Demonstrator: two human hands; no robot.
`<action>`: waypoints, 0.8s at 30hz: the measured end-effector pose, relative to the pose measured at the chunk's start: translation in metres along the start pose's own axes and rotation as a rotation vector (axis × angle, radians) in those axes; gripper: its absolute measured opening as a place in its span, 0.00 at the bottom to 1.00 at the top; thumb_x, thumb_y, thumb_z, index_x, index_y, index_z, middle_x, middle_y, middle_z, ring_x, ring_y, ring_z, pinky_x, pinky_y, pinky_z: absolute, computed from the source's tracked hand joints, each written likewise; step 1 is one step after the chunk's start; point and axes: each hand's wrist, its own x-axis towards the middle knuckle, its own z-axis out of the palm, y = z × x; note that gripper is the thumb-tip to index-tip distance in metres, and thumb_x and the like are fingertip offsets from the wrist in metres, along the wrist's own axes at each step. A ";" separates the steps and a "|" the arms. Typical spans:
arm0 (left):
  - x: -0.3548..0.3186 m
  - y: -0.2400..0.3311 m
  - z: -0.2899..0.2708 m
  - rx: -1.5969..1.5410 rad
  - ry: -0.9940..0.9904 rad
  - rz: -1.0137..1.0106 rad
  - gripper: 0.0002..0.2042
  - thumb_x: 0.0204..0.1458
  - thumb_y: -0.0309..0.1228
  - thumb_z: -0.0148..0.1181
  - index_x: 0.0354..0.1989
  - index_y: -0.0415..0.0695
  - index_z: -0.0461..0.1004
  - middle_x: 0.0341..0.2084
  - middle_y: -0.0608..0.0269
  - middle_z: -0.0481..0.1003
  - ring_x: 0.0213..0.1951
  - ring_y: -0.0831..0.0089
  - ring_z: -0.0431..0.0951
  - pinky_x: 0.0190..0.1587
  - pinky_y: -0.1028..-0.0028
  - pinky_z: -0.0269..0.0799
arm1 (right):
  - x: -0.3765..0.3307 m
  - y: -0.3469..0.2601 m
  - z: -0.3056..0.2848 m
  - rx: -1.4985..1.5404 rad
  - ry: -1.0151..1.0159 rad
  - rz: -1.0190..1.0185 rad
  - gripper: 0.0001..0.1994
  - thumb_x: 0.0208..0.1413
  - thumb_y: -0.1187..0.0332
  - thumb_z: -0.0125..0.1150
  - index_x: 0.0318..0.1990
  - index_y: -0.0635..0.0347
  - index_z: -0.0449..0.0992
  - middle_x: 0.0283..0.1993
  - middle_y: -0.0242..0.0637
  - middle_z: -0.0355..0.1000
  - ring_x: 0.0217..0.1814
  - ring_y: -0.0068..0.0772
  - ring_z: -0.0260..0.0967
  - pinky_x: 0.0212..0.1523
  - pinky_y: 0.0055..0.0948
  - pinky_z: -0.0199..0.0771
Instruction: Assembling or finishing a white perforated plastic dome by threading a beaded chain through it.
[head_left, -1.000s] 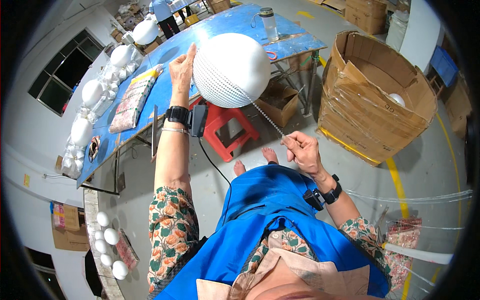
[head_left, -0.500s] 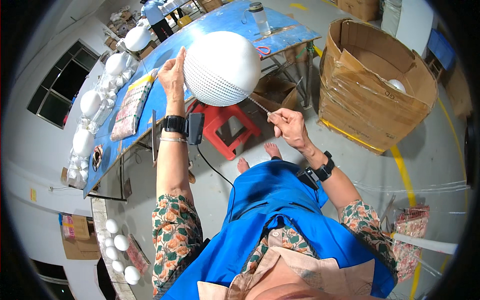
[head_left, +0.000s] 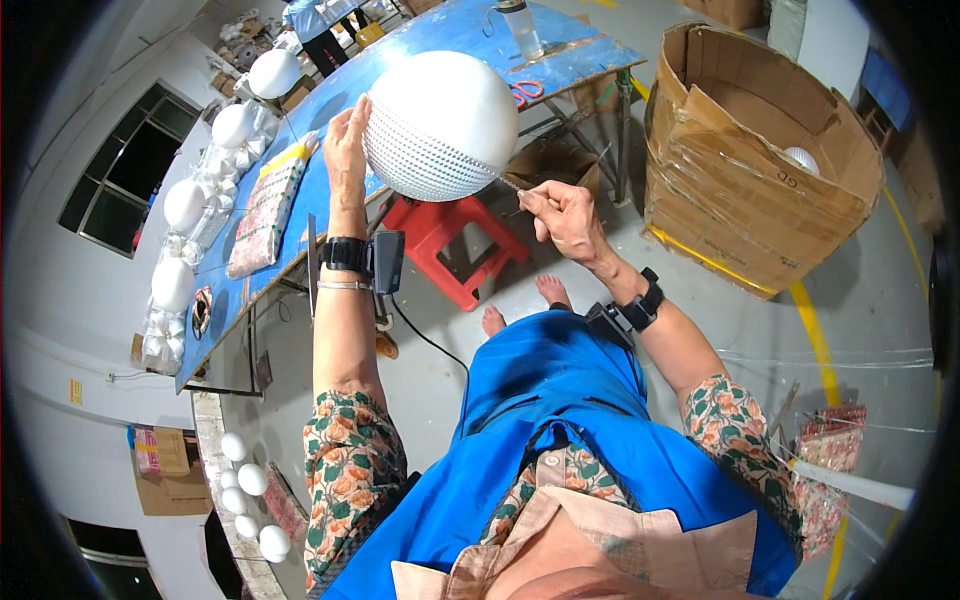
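The white ball conceals part of the red stool. Upper edge crops the bottle and background person. Under-table carton: contents apparently indistinct.

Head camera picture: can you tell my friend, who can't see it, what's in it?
A person's left hand is against a big white ball partly covered in beadlike rows, while the right hand pinches a beaded string running from it. Around them are a blue table, a red stool and an open cardboard box.
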 end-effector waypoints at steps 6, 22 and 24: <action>-0.001 0.001 0.004 0.052 0.137 -0.026 0.14 0.44 0.38 0.61 0.22 0.37 0.74 0.24 0.65 0.74 0.29 0.84 0.68 0.33 0.85 0.62 | 0.010 -0.002 0.004 0.021 -0.025 -0.051 0.11 0.53 0.66 0.53 0.28 0.68 0.71 0.17 0.28 0.65 0.14 0.12 0.57 0.14 0.14 0.56; -0.010 -0.001 -0.001 0.066 -0.083 -0.054 0.27 0.45 0.43 0.57 0.45 0.31 0.63 0.35 0.46 0.72 0.42 0.68 0.70 0.45 0.77 0.62 | 0.036 -0.003 0.013 0.015 -0.009 -0.077 0.12 0.52 0.66 0.53 0.26 0.68 0.72 0.17 0.27 0.65 0.14 0.12 0.57 0.15 0.15 0.57; -0.005 -0.007 -0.002 0.084 -0.010 -0.051 0.22 0.44 0.43 0.59 0.38 0.33 0.69 0.32 0.52 0.74 0.38 0.73 0.72 0.42 0.79 0.63 | 0.039 -0.010 0.015 0.000 -0.009 -0.078 0.12 0.52 0.66 0.53 0.26 0.68 0.72 0.17 0.27 0.64 0.14 0.12 0.57 0.15 0.15 0.57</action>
